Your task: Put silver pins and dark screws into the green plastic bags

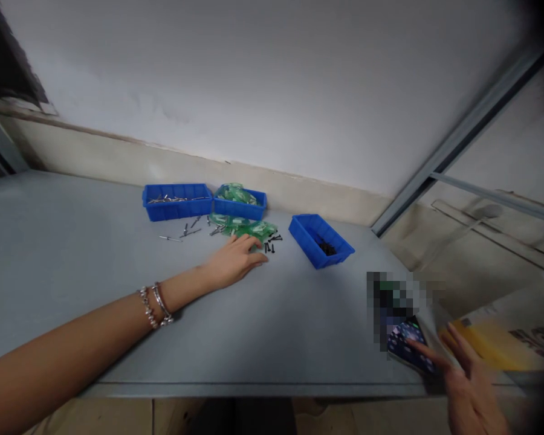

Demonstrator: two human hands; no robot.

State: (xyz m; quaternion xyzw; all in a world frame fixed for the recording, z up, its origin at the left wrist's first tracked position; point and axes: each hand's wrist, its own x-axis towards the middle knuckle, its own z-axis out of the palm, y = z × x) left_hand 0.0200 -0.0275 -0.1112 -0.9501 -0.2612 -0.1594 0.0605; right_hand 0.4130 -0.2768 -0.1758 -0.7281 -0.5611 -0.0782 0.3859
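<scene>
My left hand [236,263] rests on the grey table, fingers loosely bent and thumb apart, with nothing visible in it. Its fingertips are at the near edge of the green plastic packets [256,229], close to several loose black screws [272,244]. At the right, my right hand [471,386] is open, its index finger stretched out onto the lit screen of a phone [410,347] lying on the table. Part of the phone is blurred out by blocks.
Against the wall stand a blue bin [176,209] of metal rivets and a blue bin [240,209] with green packets. A third blue bin [310,241] holds dark screws. Loose rivets [190,229] lie in front. A yellow-and-white box [512,332] is beyond the table's right edge.
</scene>
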